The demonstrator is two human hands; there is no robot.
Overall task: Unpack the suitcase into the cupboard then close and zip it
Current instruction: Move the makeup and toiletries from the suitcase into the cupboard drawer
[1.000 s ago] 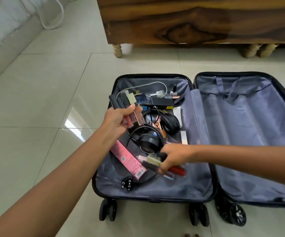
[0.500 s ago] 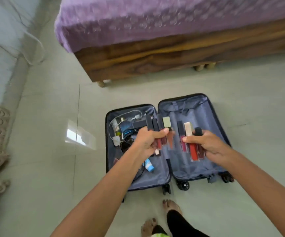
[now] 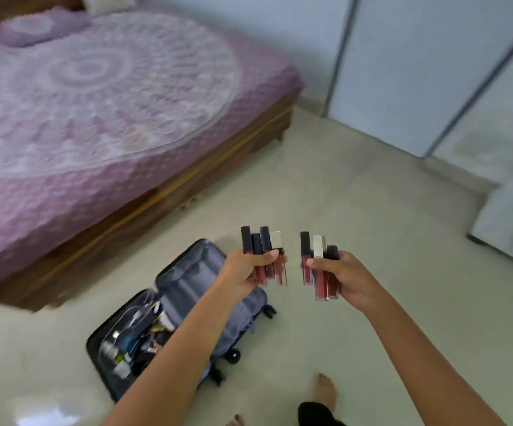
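My left hand (image 3: 246,270) grips several lip gloss tubes (image 3: 264,244) with dark caps and one pale cap, held upright at chest height. My right hand (image 3: 346,276) grips three more tubes (image 3: 318,265), red with dark and pale caps. The open suitcase (image 3: 187,281) lies on the floor below and left of my hands, grey lining showing. Its left half still holds a white cable, headphones and small items (image 3: 132,342), partly hidden by my left forearm. The pale cupboard doors (image 3: 402,72) stand at the upper right.
A bed with a purple patterned cover (image 3: 95,96) on a wooden frame (image 3: 187,186) fills the left and upper left. Beige tiled floor (image 3: 356,195) stretches between the suitcase and the cupboard. My bare foot (image 3: 326,392) shows at the bottom.
I have stood up and turned right, away from the suitcase. Both hands lifted the tubes out of it; the bed top and the cupboard doors have come into view.
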